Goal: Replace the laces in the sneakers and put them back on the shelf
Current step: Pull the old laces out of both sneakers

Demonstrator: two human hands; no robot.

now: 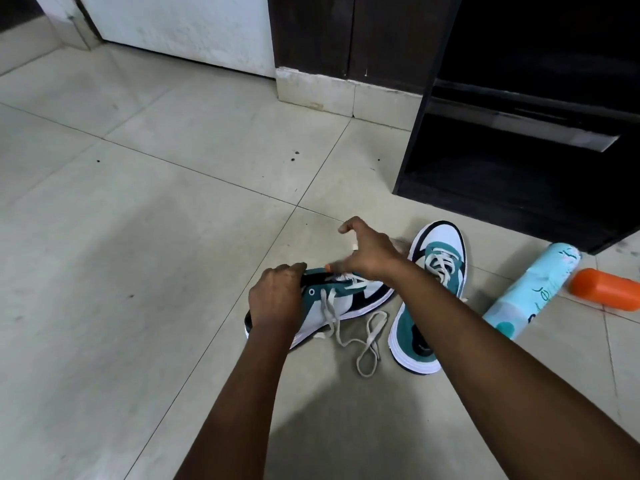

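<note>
So the teal, white and black low-top sneaker (332,299) being worked on lies tipped on its side on the pale tiled floor (138,202), heel toward the left, and its mate, the second teal and white sneaker (429,296), sits upright just to the right, still laced. The left hand (275,297) grips the collar at the heel end, fingers curled over the edge, which is the right idea: pin the shoe so it doesn't skate on the tile. The right hand (367,252) is over the eyelet area, thumb and forefinger look pinched on something small, probably the grey-white flat lace (349,327), but it's blurry so I can't tell for sure. Loose lace trails in loops on the floor nearer the camera. My take: pull one crossing at a time, straight out of the eyelet, not yanking the whole length or it'll bunch. The dark wooden shelf (502,161) is far right, and a light blue patterned bottle (533,292) with an orange cap (604,289) lies beside it, well clear.
</note>
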